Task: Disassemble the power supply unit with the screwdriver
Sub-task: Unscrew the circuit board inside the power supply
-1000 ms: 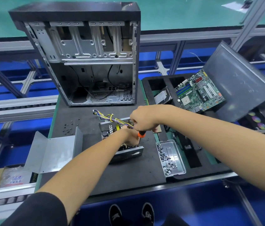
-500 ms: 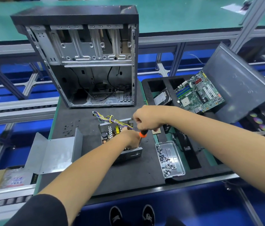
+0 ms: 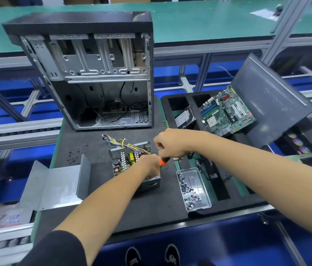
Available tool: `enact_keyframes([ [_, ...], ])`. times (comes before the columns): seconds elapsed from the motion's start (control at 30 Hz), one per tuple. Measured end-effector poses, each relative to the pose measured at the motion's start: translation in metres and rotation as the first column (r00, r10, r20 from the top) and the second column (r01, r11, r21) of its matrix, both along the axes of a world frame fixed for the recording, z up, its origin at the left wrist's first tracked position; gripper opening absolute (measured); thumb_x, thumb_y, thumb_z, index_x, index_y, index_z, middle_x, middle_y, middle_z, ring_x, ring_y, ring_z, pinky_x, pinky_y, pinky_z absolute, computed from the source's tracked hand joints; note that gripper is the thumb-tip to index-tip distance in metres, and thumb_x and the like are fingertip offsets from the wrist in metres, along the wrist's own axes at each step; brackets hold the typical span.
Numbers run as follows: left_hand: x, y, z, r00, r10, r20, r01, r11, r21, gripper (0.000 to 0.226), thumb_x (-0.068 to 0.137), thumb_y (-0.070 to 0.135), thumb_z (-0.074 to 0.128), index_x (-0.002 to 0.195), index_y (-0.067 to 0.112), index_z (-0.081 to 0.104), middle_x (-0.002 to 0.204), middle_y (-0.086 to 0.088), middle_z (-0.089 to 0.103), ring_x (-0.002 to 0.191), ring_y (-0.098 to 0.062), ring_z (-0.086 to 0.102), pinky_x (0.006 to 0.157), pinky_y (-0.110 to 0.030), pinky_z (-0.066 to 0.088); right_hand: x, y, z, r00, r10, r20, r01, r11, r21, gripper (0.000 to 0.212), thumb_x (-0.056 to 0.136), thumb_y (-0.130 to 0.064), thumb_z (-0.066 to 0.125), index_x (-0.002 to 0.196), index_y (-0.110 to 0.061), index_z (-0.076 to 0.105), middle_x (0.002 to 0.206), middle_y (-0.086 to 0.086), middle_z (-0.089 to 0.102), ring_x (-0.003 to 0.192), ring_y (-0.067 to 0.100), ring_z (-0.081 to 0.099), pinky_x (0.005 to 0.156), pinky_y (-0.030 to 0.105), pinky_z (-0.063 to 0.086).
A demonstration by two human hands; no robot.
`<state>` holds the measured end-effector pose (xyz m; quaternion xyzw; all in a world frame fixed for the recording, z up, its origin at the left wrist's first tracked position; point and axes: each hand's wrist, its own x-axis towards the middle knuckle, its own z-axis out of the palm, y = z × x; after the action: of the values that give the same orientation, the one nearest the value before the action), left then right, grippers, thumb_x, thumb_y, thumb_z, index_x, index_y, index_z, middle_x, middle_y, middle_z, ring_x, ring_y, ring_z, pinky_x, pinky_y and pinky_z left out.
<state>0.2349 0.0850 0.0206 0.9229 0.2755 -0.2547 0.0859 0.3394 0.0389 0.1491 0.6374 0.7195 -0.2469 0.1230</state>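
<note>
The right hand has shifted slightly right over the PSU, fingers clamped on the screwdriver. The left hand steadies the PSU, its finger state hidden. The cover lies off, left of the PSU; the board remains inside.

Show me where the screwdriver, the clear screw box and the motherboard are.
screwdriver (image 3: 164,161): head view, on its orange handle below the right hand.
clear screw box (image 3: 201,181): head view, on its bare floor.
motherboard (image 3: 228,112): head view, on the middle of the green board.

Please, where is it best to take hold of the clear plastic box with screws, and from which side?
Probably grip the clear plastic box across its two long walls, coming from above at its near end. It is narrow, lies flat and open-topped, and that end is farthest from the right hand.
</note>
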Motion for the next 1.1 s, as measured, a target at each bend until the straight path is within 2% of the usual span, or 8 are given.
enact_keyframes([
  [0.13,-0.003,0.001,0.001,0.999,0.015,0.045,-0.013,0.999,-0.036,0.009,0.083,0.005,0.049,0.08,0.009,0.043,0.101,-0.016,0.06,0.094,-0.036,0.059,0.07,-0.039,0.046,0.003,0.0,0.001,1.0,-0.009,-0.016,0.009,1.0,-0.002,0.015,0.089,-0.021,0.051,0.075,-0.019,0.047,0.085,0.01,0.064,0.076,0.031,0.069,0.052,0.028,0.042],
  [0.3,-0.007,0.0,0.008,0.978,0.09,0.187,-0.065,0.989,-0.133,0.008,0.077,0.013,0.063,0.083,0.01,0.059,0.094,-0.011,0.063,0.087,-0.032,0.059,0.069,-0.036,0.05,0.007,0.003,0.007,1.0,-0.017,-0.014,0.018,0.999,0.027,0.01,0.087,-0.021,0.052,0.079,-0.015,0.051,0.082,0.011,0.066,0.068,0.03,0.068,0.051,0.028,0.042],
  [0.43,-0.012,0.0,0.011,0.902,0.26,0.344,-0.151,0.938,-0.312,0.025,0.067,0.0,0.062,0.062,0.013,0.041,0.068,-0.01,0.052,0.061,-0.027,0.048,0.052,-0.026,0.036,0.008,0.009,0.019,1.0,-0.02,0.0,0.02,1.0,0.016,0.012,0.087,-0.023,0.053,0.086,-0.011,0.056,0.082,0.014,0.07,0.067,0.029,0.07,0.055,0.029,0.047],
  [0.57,-0.016,-0.001,0.01,0.815,0.369,0.447,-0.203,0.904,-0.377,0.022,0.069,-0.003,0.057,0.063,0.012,0.043,0.063,-0.005,0.049,0.06,-0.025,0.046,0.053,-0.026,0.034,0.016,0.013,0.032,0.998,-0.059,-0.038,0.06,0.998,0.026,0.009,0.088,-0.019,0.052,0.085,-0.01,0.054,0.075,0.011,0.07,0.045,0.018,0.062,0.043,0.02,0.041],
  [0.77,-0.01,0.007,0.023,0.65,0.468,0.599,-0.295,0.882,-0.368,0.019,0.079,-0.001,0.054,0.071,0.016,0.05,0.088,-0.008,0.067,0.082,-0.026,0.057,0.07,-0.029,0.044,0.025,0.022,0.044,0.989,-0.122,-0.084,0.128,0.989,0.079,0.008,0.084,-0.016,0.054,0.085,-0.008,0.056,0.076,0.018,0.071,0.046,0.019,0.058,0.041,0.021,0.044],
  [0.87,-0.01,0.015,0.036,0.565,0.487,0.666,-0.37,0.871,-0.323,0.02,0.081,0.002,0.055,0.071,0.02,0.054,0.081,0.0,0.062,0.078,-0.022,0.053,0.066,-0.029,0.039,0.024,0.031,0.049,0.994,-0.11,-0.023,0.11,0.994,0.004,0.017,0.083,-0.023,0.063,0.09,-0.007,0.06,0.075,0.013,0.07,0.051,0.022,0.063,0.05,0.027,0.052],
  [1.0,-0.016,0.032,0.062,0.582,0.332,0.742,-0.317,0.933,-0.17,0.013,0.084,0.007,0.057,0.087,0.012,0.068,0.089,-0.004,0.063,0.084,-0.021,0.055,0.07,-0.027,0.038,0.018,0.039,0.054,0.991,-0.11,0.07,0.119,0.983,-0.139,0.019,0.081,-0.022,0.061,0.073,-0.006,0.056,0.05,0.005,0.053,0.044,0.027,0.058,0.048,0.026,0.051],
  [1.1,-0.035,0.051,0.073,0.655,0.241,0.716,-0.3,0.953,-0.046,0.014,0.089,0.012,0.055,0.093,0.012,0.068,0.095,-0.005,0.061,0.09,-0.023,0.056,0.074,-0.031,0.041,0.009,0.043,0.053,0.991,-0.087,0.101,0.095,0.992,-0.081,0.018,0.076,-0.025,0.06,0.071,-0.009,0.054,0.057,0.008,0.054,0.048,0.025,0.052,0.048,0.025,0.042],
])
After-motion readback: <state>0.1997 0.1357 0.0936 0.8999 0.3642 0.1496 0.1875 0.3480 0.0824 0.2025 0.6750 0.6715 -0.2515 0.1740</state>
